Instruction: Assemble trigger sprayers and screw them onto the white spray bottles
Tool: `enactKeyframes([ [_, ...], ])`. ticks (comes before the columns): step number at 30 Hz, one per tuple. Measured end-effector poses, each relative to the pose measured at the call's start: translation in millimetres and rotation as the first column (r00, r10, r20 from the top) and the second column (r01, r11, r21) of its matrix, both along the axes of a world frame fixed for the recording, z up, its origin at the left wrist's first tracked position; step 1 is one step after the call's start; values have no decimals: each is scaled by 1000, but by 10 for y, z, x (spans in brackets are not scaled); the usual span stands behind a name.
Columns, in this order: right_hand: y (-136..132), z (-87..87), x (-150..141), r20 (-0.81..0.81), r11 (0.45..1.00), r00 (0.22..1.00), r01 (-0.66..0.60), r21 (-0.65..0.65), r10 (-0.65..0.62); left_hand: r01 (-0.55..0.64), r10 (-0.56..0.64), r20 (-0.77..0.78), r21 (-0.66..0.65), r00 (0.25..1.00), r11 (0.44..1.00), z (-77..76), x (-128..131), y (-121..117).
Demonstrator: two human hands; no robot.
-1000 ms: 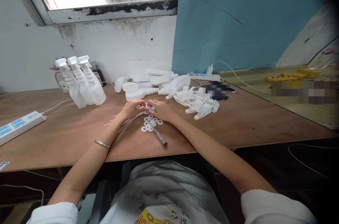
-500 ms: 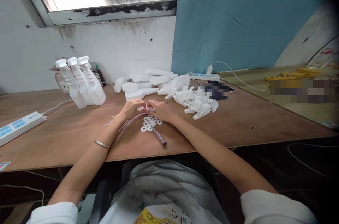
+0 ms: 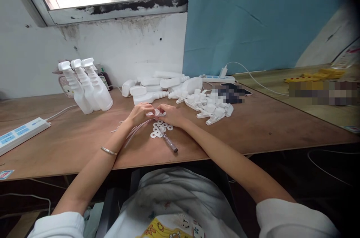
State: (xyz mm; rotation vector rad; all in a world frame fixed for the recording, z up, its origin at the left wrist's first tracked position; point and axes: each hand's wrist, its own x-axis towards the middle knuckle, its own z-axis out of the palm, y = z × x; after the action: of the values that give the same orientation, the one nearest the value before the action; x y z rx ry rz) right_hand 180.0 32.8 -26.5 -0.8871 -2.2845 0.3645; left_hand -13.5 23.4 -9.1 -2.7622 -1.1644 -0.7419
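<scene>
My left hand point(image 3: 142, 114) and my right hand point(image 3: 171, 115) meet above the table, both closed around one white plastic spray head point(image 3: 156, 112). Fingers cover most of it, and its round cap end faces me. Just below the hands lies a small heap of flat white ring washers point(image 3: 155, 130). A screwdriver with a clear handle point(image 3: 170, 143) rests with its shaft on the washers. Several thin white tubes point(image 3: 135, 130) lie beside and partly beneath my left wrist.
More spray heads point(image 3: 209, 106) are piled right of my hands. White bottles point(image 3: 152, 97) lie behind. Three bottles with sprayers point(image 3: 92, 92) stand at the left, near a power strip point(image 3: 24, 133). Another power strip point(image 3: 216, 79) and a phone point(image 3: 244, 91) are at the back right.
The spray head has turned between my fingers, so its round cap end shows more. Both hands stay in nearly the same place, and the view has shifted slightly.
</scene>
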Motion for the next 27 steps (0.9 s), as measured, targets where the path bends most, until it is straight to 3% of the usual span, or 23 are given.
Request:
enactKeyframes([
  [7, 21, -16, 0, 39, 999, 999, 4, 48, -6, -73, 74, -16, 33, 997, 997, 27, 61, -77],
  [20, 0, -11, 10, 84, 995, 996, 14, 97, -22, -59, 66, -88, 79, 994, 995, 49, 87, -93],
  [27, 39, -54, 12, 87, 993, 996, 24, 114, -34, -83, 95, -101, 123, 990, 989, -21, 80, -88],
])
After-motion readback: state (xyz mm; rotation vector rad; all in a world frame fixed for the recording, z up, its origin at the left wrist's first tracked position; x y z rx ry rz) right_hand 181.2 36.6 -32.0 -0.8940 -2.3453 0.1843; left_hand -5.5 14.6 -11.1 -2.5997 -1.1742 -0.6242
